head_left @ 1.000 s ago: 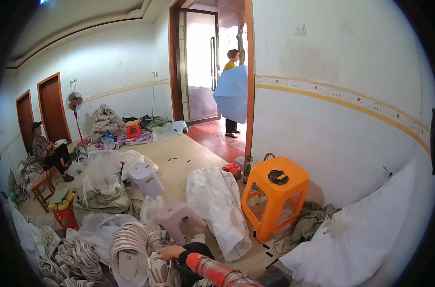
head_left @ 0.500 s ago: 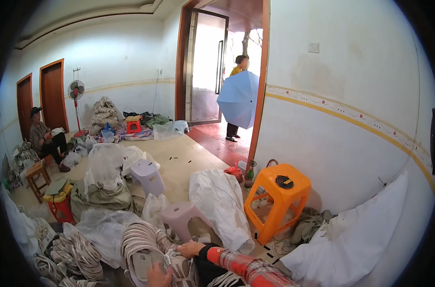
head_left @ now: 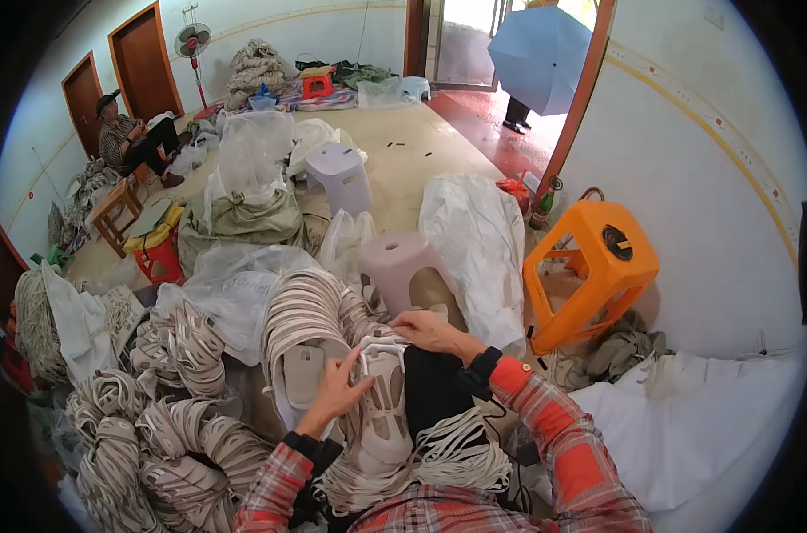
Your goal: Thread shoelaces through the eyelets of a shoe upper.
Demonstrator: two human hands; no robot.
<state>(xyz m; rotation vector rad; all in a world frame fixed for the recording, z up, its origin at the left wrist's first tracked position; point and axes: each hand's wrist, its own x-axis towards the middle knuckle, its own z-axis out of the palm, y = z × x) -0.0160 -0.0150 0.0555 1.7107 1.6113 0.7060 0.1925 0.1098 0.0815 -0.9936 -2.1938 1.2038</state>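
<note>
A beige shoe upper (head_left: 384,400) lies over my lap with its white-edged opening away from me. My left hand (head_left: 334,391) is at its left edge, index finger and thumb apart, holding nothing that I can see. By the upper's far end, my right hand (head_left: 432,332) has its fingers drawn together; whatever they pinch is too small to make out. Pale shoelaces (head_left: 461,453) lie in a loose bundle across my lap, partly under the upper. Just left of my hands curves a long row of nested shoe uppers (head_left: 301,306), with a sole-shaped inside showing at the near end.
More nested uppers (head_left: 177,444) heap at lower left. A mauve stool (head_left: 403,262) and white sack (head_left: 474,240) stand ahead, an orange stool (head_left: 590,266) to the right. A seated person (head_left: 128,138) is at far left; another with a blue umbrella (head_left: 541,58) stands at the doorway.
The view has tipped downward, showing more of my lap. My left hand has come up from the lower edge to the upper's left side; my right hand stays near its far end.
</note>
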